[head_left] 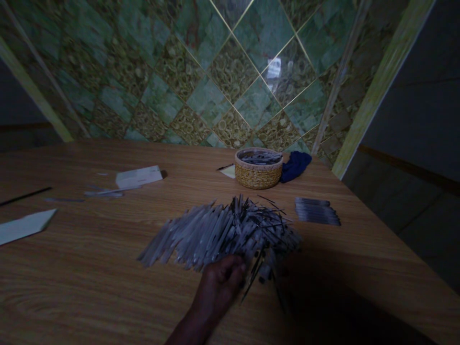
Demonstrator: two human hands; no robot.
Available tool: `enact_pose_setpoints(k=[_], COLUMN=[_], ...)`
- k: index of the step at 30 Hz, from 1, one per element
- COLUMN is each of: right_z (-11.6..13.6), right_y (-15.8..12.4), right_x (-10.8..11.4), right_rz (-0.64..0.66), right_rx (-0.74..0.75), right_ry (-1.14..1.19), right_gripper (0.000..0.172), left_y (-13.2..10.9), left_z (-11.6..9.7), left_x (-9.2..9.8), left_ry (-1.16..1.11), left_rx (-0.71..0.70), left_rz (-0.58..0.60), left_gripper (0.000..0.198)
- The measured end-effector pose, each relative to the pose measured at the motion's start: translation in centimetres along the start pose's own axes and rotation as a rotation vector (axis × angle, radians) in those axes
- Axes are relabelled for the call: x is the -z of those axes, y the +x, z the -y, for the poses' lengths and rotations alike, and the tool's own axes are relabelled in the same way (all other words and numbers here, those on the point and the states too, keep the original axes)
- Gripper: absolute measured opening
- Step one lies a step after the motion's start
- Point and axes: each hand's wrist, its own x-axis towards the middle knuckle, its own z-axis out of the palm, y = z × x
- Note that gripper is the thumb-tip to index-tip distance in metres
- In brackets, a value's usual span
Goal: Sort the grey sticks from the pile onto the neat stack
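Note:
A big loose pile of thin grey strips mixed with dark sticks (219, 232) lies on the wooden table (89, 278) in front of me. My left hand (223, 280) reaches in from the bottom edge and rests at the near edge of the pile, fingers curled around a few of the sticks. The light is dim, so the grip is hard to make out. My right hand does not show.
A woven basket (258, 175) holding more strips stands at the back, with a blue cloth (295, 165) beside it. A small neat stack of strips (316, 211) lies to the right. White paper pieces (138, 177) (23, 225) and a black stick (25, 195) lie to the left. Behind the table rises a green tiled wall (215, 72).

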Motion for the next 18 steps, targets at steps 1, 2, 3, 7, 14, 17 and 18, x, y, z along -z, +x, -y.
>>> enact_pose_setpoints(k=[1, 2, 3, 7, 14, 17, 18], right_z=[-0.1, -0.1, -0.2, -0.7, -2.3, -2.9, -2.9], right_y=[-0.1, -0.2, -0.3, -0.7, -0.5, -0.8, -1.1], right_x=[-0.1, -0.1, -0.2, -0.6, -1.1, -1.3, -1.4], right_rz=[-0.004, -0.008, -0.012, -0.023, -0.036, 0.016, 0.047], right_rx=[-0.006, -0.012, -0.019, -0.043, -0.112, -0.136, -0.141], right_ry=[0.023, 0.046, 0.069, 0.163, 0.348, 0.61, 0.713], right_gripper=[0.029, 0.028, 0.028, 0.029, 0.017, 0.012, 0.012], left_y=[0.0, 0.0, 0.0, 0.0, 0.0, 0.0, 0.0], left_z=[0.0, 0.0, 0.1, 0.1, 0.4, 0.4, 0.3], left_x=[0.0, 0.0, 0.0, 0.1, -0.1, -0.1, -0.1], left_ry=[0.005, 0.007, 0.009, 0.023, -0.013, -0.018, -0.013], left_rx=[-0.007, -0.012, -0.015, -0.014, -0.006, -0.012, -0.013], left_rz=[0.005, 0.01, 0.017, 0.043, 0.032, 0.029, 0.028], left_gripper=[0.021, 0.021, 0.021, 0.022, 0.021, 0.022, 0.022])
